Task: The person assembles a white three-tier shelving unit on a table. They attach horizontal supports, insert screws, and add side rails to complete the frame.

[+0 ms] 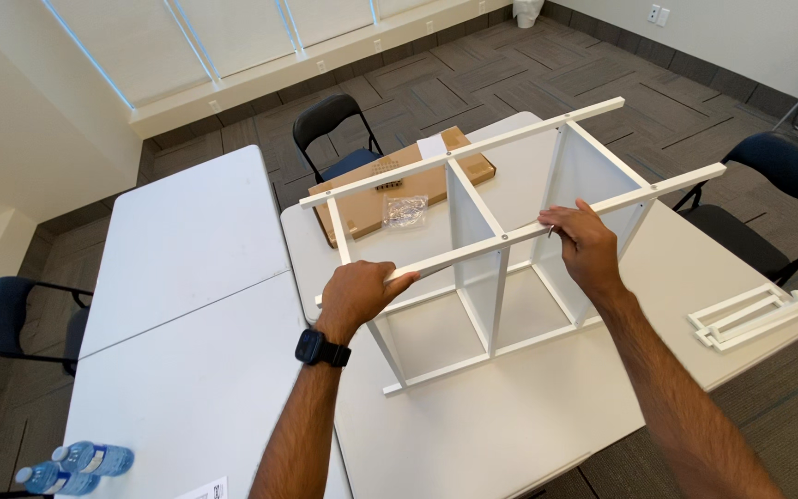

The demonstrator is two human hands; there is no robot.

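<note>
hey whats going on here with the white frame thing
A person is handling a white shelf frame that stands on a white table. The left hand grips one end of the near top rail; the right hand pinches a small tool against that rail. A cardboard box and loose white parts lie nearby.

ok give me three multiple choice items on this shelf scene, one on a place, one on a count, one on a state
1. Where does the cardboard box lie?
A. on the table behind the white shelf frame
B. on the floor
C. on a chair

2. How many water bottles lie at the lower left?
A. none
B. two
C. five

3. What is the left hand doing?
A. resting flat on the table
B. holding a bottle
C. closed around a rail of the frame

Answers:
1 A, the box sits on the tabletop past the frame.
2 B, two bottles lie side by side.
3 C, its fingers wrap the front rail, while the right hand pinches the same rail.
</note>
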